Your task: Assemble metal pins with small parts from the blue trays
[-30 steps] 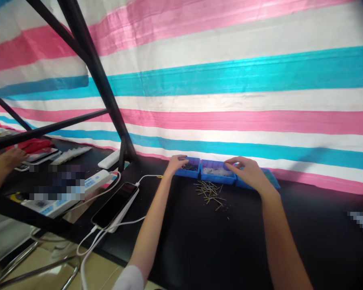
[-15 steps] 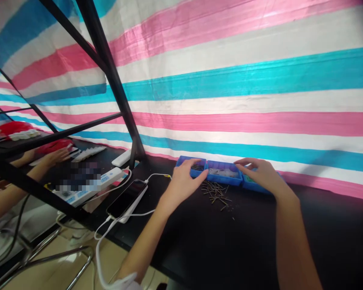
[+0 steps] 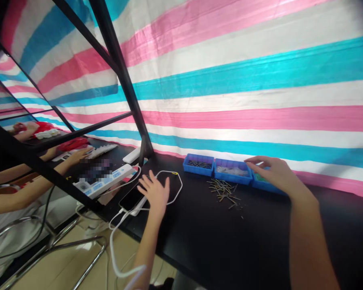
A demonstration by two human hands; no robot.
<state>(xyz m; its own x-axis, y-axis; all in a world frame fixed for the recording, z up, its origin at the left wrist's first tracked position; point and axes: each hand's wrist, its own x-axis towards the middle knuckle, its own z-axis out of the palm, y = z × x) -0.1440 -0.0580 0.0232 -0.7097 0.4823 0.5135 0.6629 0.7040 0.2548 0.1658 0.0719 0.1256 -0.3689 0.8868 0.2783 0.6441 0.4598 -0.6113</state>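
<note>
My left hand [image 3: 156, 192], fingers spread and holding nothing, is over the right end of a black phone [image 3: 131, 198] that lies with a white power bank [image 3: 139, 206]. My right hand [image 3: 269, 171] is at the rightmost blue bin [image 3: 270, 187], which has something green inside; its thumb and fingers are apart. Left of it stand a blue bin of clear pieces [image 3: 233, 177] and a blue bin of dark screws or nails [image 3: 199, 168]. In front of the bins, a loose pile of thin metal pins [image 3: 223, 190] lies on the black table [image 3: 218, 245].
A black metal frame [image 3: 125, 86] rises left of the bins. White cables [image 3: 181, 187] loop around the phone. Beyond the frame are a white power strip [image 3: 109, 180] and another person's hands [image 3: 78, 155]. A striped sheet [image 3: 245, 121] hangs behind.
My left hand has left the leftmost bin and moved left to the phone, its fingers spreading. My right hand stays by the rightmost bin. The view has shifted slightly.
</note>
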